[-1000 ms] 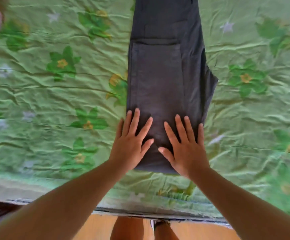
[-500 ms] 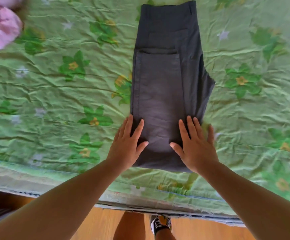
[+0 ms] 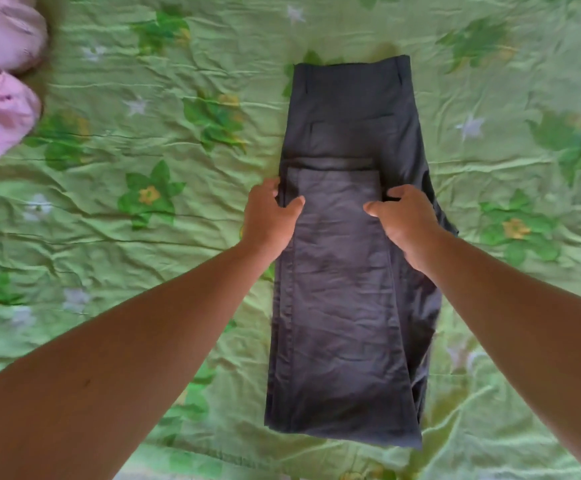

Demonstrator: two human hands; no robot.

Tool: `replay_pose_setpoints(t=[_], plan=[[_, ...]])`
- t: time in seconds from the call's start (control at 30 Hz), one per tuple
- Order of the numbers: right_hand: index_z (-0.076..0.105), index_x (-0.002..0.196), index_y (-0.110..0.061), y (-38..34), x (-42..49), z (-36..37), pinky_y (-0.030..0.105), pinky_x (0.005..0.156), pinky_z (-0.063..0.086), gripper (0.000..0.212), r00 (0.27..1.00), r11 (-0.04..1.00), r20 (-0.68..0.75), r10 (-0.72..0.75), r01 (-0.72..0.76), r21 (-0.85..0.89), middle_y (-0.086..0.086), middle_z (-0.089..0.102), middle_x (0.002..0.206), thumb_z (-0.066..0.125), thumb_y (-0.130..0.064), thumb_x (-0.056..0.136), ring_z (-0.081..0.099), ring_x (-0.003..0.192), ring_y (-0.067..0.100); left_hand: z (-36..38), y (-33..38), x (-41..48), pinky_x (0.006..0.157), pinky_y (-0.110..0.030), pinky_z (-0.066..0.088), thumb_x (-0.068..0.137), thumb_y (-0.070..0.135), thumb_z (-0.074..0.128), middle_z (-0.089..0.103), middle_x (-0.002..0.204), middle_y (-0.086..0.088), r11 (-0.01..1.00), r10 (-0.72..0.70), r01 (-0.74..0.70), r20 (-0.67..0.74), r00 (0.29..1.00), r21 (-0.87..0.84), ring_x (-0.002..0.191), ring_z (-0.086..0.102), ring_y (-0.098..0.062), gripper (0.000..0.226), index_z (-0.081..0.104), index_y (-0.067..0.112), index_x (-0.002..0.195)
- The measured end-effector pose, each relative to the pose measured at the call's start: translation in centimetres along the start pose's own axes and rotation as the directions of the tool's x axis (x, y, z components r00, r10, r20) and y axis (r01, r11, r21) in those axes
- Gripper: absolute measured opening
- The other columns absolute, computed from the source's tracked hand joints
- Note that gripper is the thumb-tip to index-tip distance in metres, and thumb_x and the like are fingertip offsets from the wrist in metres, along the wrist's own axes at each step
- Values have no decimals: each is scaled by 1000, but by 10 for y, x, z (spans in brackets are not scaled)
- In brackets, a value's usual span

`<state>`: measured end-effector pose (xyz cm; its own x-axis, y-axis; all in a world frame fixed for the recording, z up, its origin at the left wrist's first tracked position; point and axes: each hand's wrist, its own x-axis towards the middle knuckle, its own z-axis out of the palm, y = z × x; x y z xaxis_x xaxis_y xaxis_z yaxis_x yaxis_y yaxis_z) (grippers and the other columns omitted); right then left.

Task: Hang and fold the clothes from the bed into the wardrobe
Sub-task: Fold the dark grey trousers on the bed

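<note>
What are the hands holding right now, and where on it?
The dark folded trousers: left hand pinches the top layer's left edge, right hand its right edge, both near that layer's far end.

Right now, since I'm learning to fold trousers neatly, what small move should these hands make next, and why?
Probably lift both edges and fold that section toward the near end. The left hand and right hand each pinch a side edge of the dark trousers beside the folded-over hem, and they lie flat but long on the green sheet.
</note>
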<state>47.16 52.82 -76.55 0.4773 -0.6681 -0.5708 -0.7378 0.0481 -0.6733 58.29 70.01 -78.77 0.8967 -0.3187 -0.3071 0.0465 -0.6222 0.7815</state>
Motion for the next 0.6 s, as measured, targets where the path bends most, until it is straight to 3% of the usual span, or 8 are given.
replay_pose_setpoints(t=[0.1, 0.13, 0.2, 0.23, 0.3, 0.37, 0.47, 0.6], plan=[[63, 125, -7, -10, 16, 4, 27, 68, 44, 43, 998, 998, 61, 29, -33, 54, 6, 66, 115, 77, -19, 86, 63, 90, 21, 2, -1, 24, 83, -32, 56, 70, 51, 73, 66, 106, -6, 999, -15, 15, -1, 1000, 44, 91, 67, -16, 61, 64, 17, 120], [68, 115, -8, -13, 18, 4, 26, 62, 44, 33, 995, 996, 90, 39, -47, 79, 7, 70, 107, 78, -18, 85, 65, 85, 20, 2, 3, 28, 79, -28, 54, 70, 48, 77, 66, 104, -5, 999, -44, 44, -2, 999, 30, 90, 66, -16, 59, 65, 15, 117], [73, 103, -14, -15, 17, 4, 28, 62, 49, 18, 990, 991, 136, 47, -63, 119, 5, 74, 96, 77, -17, 85, 68, 82, 18, 1, 9, 38, 62, -22, 44, 74, 31, 83, 64, 80, 3, 989, -139, 140, 29, 990, -44, 70, 61, -10, 28, 67, 13, 87], [75, 101, -17, -13, 18, 5, 31, 70, 54, 17, 989, 989, 143, 38, -58, 137, 5, 75, 95, 76, -16, 84, 70, 86, 20, 1, 12, 42, 56, -21, 36, 77, 24, 83, 56, 66, 6, 977, -194, 198, 53, 980, -82, 59, 52, -9, 26, 60, 14, 70], [74, 100, -15, -9, 14, 8, 42, 82, 55, 18, 992, 981, 123, 3, -27, 191, 8, 76, 95, 76, -13, 82, 71, 90, 25, -1, 16, 46, 52, -24, 27, 81, 16, 79, 40, 52, 5, 946, -302, 313, 119, 946, -86, 49, 37, -10, 41, 46, 14, 58], [71, 101, -12, -7, 9, 9, 43, 81, 55, 16, 993, 973, 114, -7, -20, 232, 11, 75, 95, 72, -7, 86, 68, 84, 22, -8, 24, 45, 50, -27, 24, 84, 17, 76, 36, 47, 4, 964, -256, 263, 140, 956, -32, 43, 32, -10, 46, 40, 14, 56], [67, 95, -10, -24, 14, 5, 34, 68, 49, 7, 995, 974, 71, -77, 59, 220, 7, 70, 81, 68, -4, 90, 60, 71, 13, -19, 37, 54, 60, -32, 42, 88, 24, 72, 64, 67, -9, 994, -104, 100, 142, 984, 40, 62, 59, -20, 28, 59, 5, 72], [70, 96, -11, -76, 71, -3, 46, 75, 57, 11, 979, 973, -42, -200, 203, 110, 13, 73, 91, 70, -18, 87, 69, 85, 28, -22, 72, 113, 64, -30, 48, 88, 24, 74, 68, 74, -1, 999, 6, -1, 88, 996, -48, 66, 62, -16, 18, 65, 13, 77]])
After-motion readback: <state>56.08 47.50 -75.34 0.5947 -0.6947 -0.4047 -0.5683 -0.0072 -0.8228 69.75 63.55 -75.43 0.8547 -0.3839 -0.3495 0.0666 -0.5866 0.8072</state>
